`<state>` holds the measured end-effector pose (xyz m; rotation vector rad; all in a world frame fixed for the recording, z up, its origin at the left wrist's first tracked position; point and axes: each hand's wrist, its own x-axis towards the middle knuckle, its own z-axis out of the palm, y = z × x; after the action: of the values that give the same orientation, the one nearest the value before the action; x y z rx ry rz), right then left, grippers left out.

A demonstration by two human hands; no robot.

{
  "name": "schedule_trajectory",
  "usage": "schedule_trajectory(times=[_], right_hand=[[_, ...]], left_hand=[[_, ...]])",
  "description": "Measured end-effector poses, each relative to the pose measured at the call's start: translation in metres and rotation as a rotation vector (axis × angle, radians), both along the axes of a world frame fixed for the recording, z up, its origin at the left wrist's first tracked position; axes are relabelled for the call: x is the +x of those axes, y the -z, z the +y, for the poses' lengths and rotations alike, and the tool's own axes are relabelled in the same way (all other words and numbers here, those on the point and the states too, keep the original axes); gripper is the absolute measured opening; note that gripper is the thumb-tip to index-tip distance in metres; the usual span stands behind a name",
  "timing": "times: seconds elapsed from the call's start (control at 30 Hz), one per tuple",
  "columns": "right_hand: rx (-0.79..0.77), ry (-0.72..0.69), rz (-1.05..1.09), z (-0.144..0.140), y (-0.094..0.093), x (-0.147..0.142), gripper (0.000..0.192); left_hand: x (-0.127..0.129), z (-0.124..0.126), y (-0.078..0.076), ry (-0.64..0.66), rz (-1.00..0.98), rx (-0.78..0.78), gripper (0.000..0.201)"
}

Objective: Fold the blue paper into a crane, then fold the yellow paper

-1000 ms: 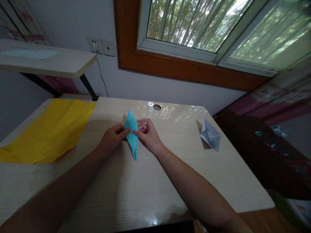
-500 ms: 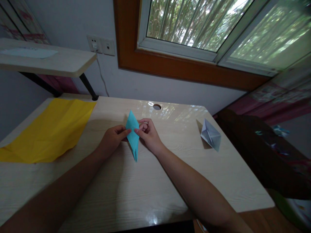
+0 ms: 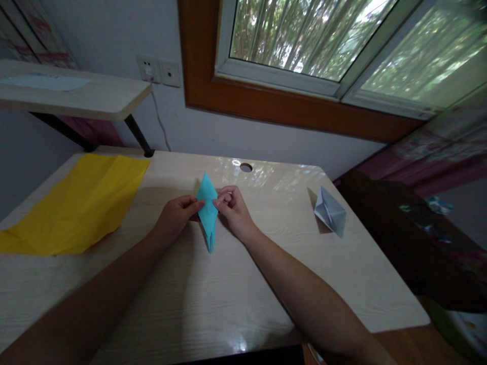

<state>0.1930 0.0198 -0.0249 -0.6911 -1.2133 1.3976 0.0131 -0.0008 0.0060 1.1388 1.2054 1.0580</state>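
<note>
Both hands pinch the blue folded paper (image 3: 207, 213) mid-tabletop, left hand (image 3: 175, 217) and right hand (image 3: 232, 210) at its widest corners; keep edges aligned, crease firmly.

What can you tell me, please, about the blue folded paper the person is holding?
The blue folded paper is a turquoise sheet creased into a long, narrow diamond, with one sharp tip pointing away from the person and the other towards them; the near tip looks split into two thin points. It looks like thin, matte origami paper. It is held at the middle of the pale wooden desk, pinched at its widest part by the left hand on one side and the right hand on the other.
</note>
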Motion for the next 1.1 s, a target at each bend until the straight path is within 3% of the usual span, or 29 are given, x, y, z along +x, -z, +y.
schedule_trajectory(times=[0.27,0.5,0.67,0.77,1.1], right_hand=[[0.007,0.055,-0.010,0.000,-0.002,0.001,0.034],[0.035,0.122,-0.035,0.002,-0.001,0.001,0.033],[0.028,0.194,-0.032,0.001,-0.003,0.001,0.031],[0.009,0.225,-0.031,0.001,-0.003,0.001,0.032],[-0.047,-0.009,-0.018,0.005,-0.001,-0.001,0.049]], left_hand=[[-0.002,0.002,0.007,0.021,0.006,0.025,0.041],[0.000,0.002,0.012,0.180,0.078,0.069,0.040],[0.000,0.001,0.021,0.175,0.078,0.051,0.058],[0.000,0.000,0.024,0.191,0.071,0.042,0.057],[0.001,0.000,0.020,0.102,-0.015,0.043,0.050]])
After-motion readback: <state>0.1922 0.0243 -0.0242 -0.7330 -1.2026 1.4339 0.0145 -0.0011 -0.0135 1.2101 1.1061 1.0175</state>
